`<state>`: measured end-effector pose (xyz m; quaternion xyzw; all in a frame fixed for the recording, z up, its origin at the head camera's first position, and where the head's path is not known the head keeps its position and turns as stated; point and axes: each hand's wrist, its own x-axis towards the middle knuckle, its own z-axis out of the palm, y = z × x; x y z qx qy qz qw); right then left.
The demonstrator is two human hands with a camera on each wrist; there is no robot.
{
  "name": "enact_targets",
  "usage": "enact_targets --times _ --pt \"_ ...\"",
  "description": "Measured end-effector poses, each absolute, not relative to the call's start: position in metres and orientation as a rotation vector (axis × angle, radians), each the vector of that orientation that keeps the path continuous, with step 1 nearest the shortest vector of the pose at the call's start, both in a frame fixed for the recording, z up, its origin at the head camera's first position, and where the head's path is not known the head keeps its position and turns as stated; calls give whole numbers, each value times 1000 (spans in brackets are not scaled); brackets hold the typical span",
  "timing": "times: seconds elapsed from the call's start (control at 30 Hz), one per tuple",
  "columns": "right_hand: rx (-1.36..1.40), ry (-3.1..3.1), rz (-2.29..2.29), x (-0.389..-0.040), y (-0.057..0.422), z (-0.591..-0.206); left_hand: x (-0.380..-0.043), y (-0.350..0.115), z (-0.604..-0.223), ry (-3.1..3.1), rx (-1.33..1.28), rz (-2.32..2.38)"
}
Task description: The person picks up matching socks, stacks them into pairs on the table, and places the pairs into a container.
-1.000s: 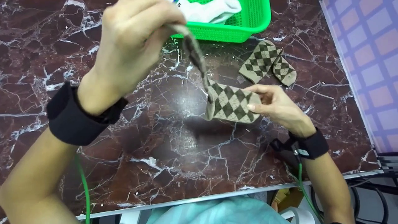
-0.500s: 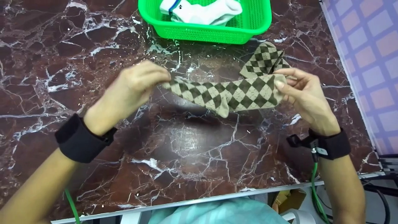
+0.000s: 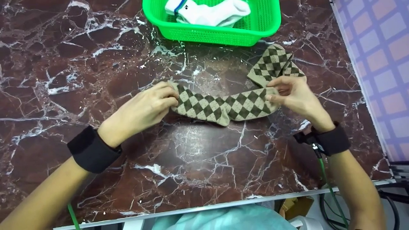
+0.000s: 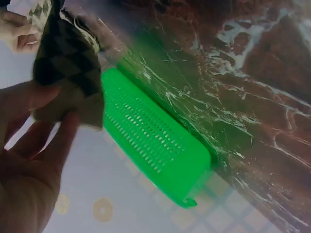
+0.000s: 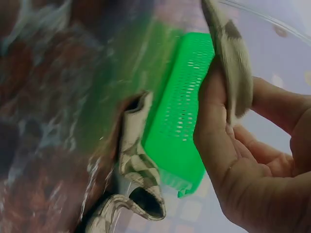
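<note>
A beige and dark brown diamond-patterned sock is stretched sideways between both hands, close over the dark marble-look table, with its heel bulging toward the near edge. My left hand pinches its left end, and in the left wrist view thumb and fingers grip the plain beige band. My right hand pinches the plain beige right end between thumb and fingers. Behind that hand lies a second sock of the same pattern, bent over on the table and partly covered by the fingers.
A green perforated basket stands at the back with a white sock in it, striped blue and green at one end. A pale purple checked panel borders the table on the right. Green cables hang from the wrist bands.
The left hand has come down from high near the basket, and the sock has gone from sharply bent to stretched out. Most recently both hands lowered slightly, the right one shifting left.
</note>
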<state>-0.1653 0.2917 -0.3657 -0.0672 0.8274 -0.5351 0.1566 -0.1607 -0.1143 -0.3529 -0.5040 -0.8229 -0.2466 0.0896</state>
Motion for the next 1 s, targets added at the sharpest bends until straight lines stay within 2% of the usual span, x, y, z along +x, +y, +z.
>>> enact_targets --times 0.57,1.0 --pt "-417 2507 -1079 -197 282 -391 -183 -112 -376 -2617 -1468 -671" --pt "-404 2621 -1006 -194 279 -390 -191 -114 -381 -2745 -1419 -577"
